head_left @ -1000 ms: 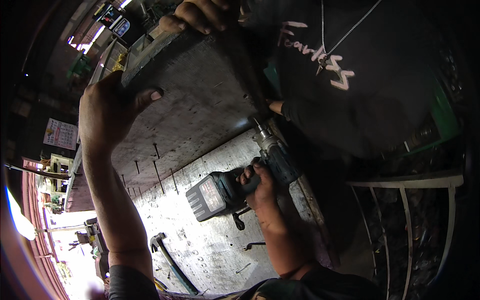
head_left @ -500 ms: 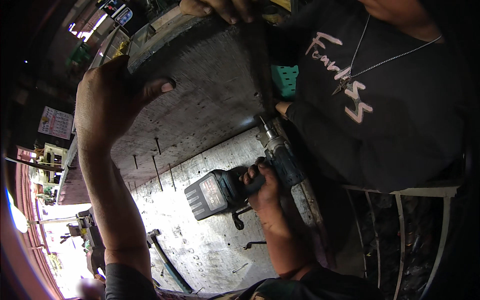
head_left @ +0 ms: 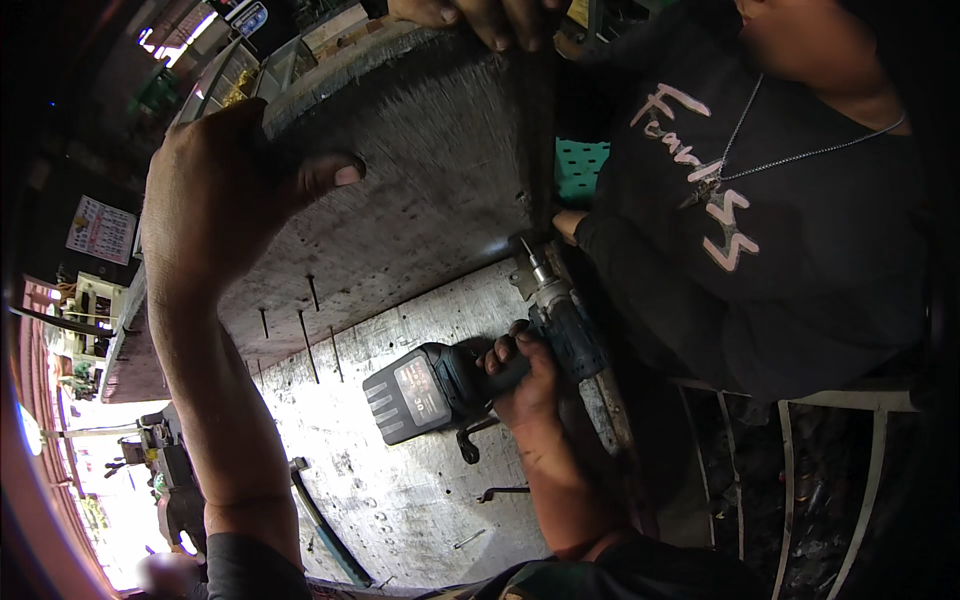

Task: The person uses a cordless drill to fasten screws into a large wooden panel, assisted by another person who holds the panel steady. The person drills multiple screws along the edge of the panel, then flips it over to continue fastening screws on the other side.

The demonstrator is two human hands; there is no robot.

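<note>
A dark wooden board (head_left: 410, 170) stands tilted up on the worn, metal-looking bench top (head_left: 400, 510), with several long nails (head_left: 308, 345) sticking out of its near face. My left hand (head_left: 210, 200) grips the board's upper left edge, thumb on the near face and the other fingers hidden behind. In my right hand (head_left: 527, 380) is a cordless drill (head_left: 568, 330), held by its handle. Its bit points away, close to the board's lower right corner; whether it touches is unclear. The battery (head_left: 412, 395) faces left.
A co-worker in a dark sweatshirt (head_left: 700, 250) stands at right, one hand (head_left: 485, 18) on the board's top edge, the other (head_left: 568, 225) beside its lower right corner. A hammer (head_left: 330, 530) and a bent metal rod (head_left: 502, 491) lie on the bench. A metal-barred rack (head_left: 785, 480) is at lower right.
The whole view has shifted slightly. Both my hands keep their holds on the board and the drill, and the drill stays by the board's lower right corner.
</note>
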